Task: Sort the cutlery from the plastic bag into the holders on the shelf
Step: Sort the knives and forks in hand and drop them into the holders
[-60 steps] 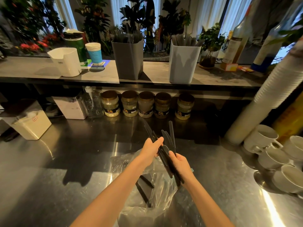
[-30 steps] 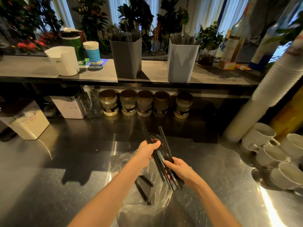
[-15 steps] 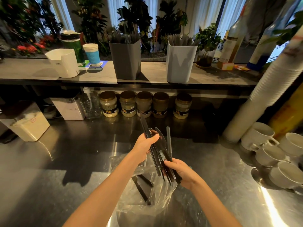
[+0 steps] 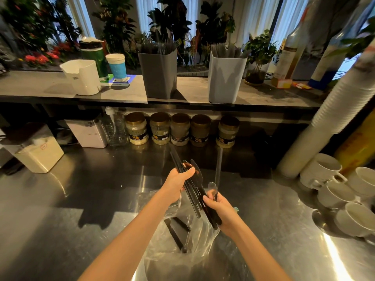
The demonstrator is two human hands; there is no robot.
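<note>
A bundle of black plastic cutlery (image 4: 194, 191) is held above a clear plastic bag (image 4: 182, 252) on the steel counter. My left hand (image 4: 176, 183) grips the upper part of the bundle. My right hand (image 4: 220, 211) grips its lower ends, together with a clear spoon (image 4: 212, 188) and a long thin piece (image 4: 218, 165) sticking up. More black cutlery lies inside the bag. On the shelf stand a dark grey holder (image 4: 159, 74) and a light grey holder (image 4: 225, 78), both with cutlery in them.
Several jars (image 4: 179, 129) line the counter under the shelf. White cups (image 4: 341, 195) and a tall stack of paper cups (image 4: 332, 110) crowd the right. White containers (image 4: 40, 153) stand left; a white jug (image 4: 83, 77) and tubs sit on the shelf.
The bundle has been fanned and shifted between my hands. One long thin piece and a clear spoon now stand apart on the right side, in my right hand.
</note>
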